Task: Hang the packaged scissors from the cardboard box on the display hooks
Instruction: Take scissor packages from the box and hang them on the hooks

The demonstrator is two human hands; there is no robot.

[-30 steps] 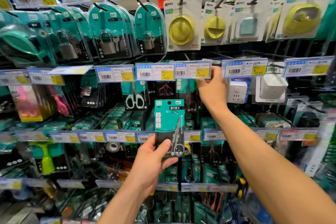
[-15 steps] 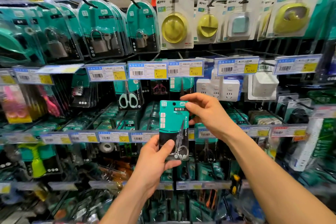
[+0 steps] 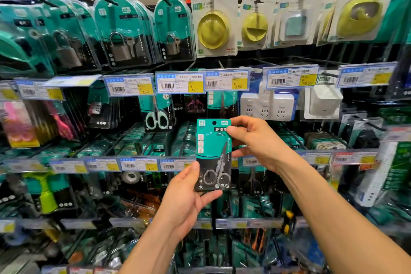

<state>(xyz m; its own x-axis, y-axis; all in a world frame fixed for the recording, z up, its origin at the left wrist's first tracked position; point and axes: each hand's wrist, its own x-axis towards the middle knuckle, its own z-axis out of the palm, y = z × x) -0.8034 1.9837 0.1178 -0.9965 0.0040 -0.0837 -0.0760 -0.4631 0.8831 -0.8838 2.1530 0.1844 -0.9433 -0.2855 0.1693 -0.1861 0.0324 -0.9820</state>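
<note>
Scissors pack [image 3: 213,153] held at frame centre, before the hooks.
My left hand [image 3: 186,198] grips its lower edge, thumb on front; my right hand [image 3: 255,140] pinches its upper right corner.

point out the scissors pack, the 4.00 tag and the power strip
scissors pack [image 3: 213,153], head view, teal upper card
4.00 tag [image 3: 180,83], head view, label middle
power strip [image 3: 265,105], head view, white front
</note>
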